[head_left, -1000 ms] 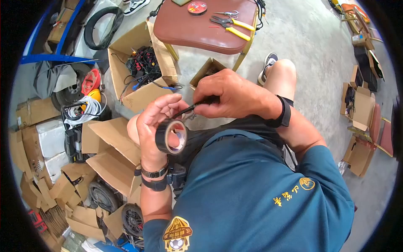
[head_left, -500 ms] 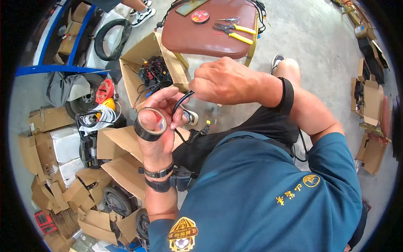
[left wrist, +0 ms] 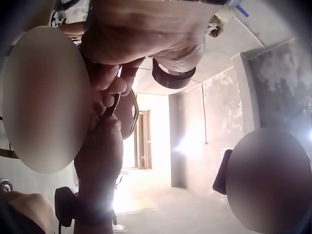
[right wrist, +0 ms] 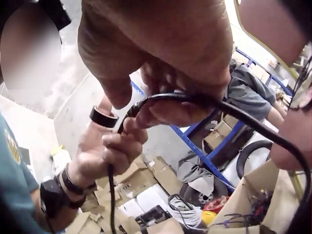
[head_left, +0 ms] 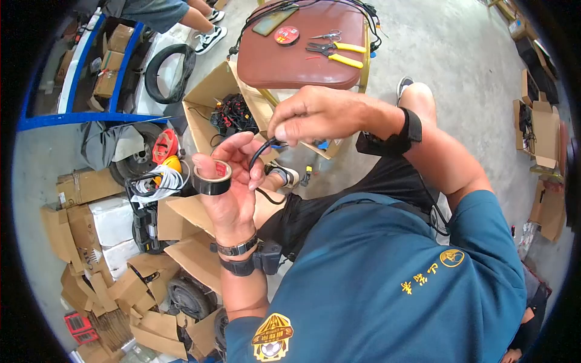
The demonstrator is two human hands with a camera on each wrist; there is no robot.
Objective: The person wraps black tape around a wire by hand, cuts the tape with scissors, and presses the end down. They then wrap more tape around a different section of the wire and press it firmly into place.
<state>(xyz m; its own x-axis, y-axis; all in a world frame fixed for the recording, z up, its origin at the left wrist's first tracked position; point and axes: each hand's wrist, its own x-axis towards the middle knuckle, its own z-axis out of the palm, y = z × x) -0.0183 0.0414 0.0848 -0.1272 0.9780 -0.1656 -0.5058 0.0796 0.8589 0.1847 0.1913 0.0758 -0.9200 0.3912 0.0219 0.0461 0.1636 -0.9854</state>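
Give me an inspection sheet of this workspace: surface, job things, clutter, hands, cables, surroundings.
Surface: brown chair seat carries yellow-handled pliers, scissors and a red disc.
Job's things: black tape roll ringed on the thumb of the left hand; black cable runs between both hands.
Clutter: open cardboard box of wires, flattened cartons, tyre.
Hands: left hand grips the black cable with curled fingers; right hand pinches it above.
Cables: white cable coil beside the flattened cartons.
Surroundings: concrete floor, more boxes at right.

Cluttered workshop: tyres [head_left: 169,72], cardboard boxes [head_left: 85,184], pliers [head_left: 330,53].
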